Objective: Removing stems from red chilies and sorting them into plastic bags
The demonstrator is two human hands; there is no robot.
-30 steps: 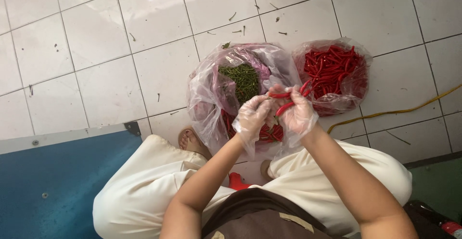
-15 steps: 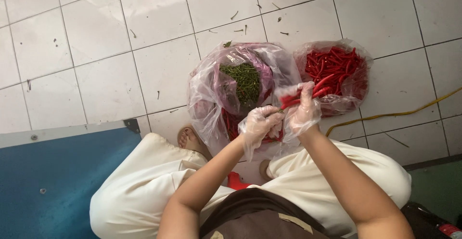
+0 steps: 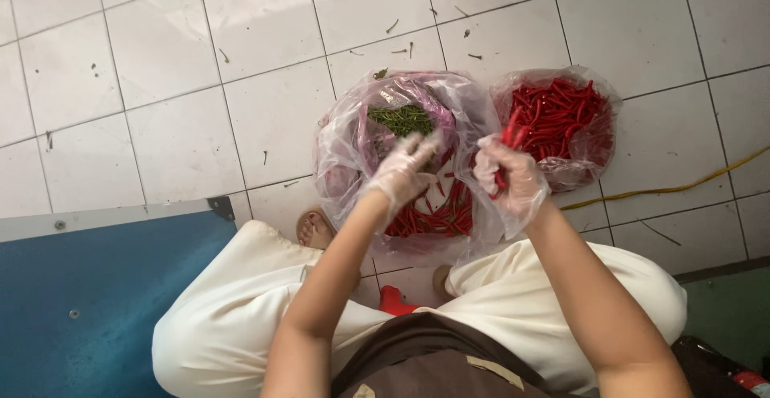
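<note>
**Chilies at centre frame**

My gloved right hand (image 3: 509, 180) grips red chilies (image 3: 510, 135) in a closed fist, right of centre. My left hand (image 3: 403, 172) hangs open-fingered over the clear bag (image 3: 353, 141) of green stems (image 3: 399, 118) and chilies.

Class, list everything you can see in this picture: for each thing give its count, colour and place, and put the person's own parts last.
Near bag: one, clear plastic, on the floor ahead.
Green stems: a pile, in the near bag's far part.
Loose chillies: many, red, in its near part.
Far bag: one, clear, right of it, full of red chillies.
Cord: one, yellow, far right.
Board: one, blue, lower left.
Left hand: gloved, fingers open.
Right hand: gloved, gripping held chillies.
</note>
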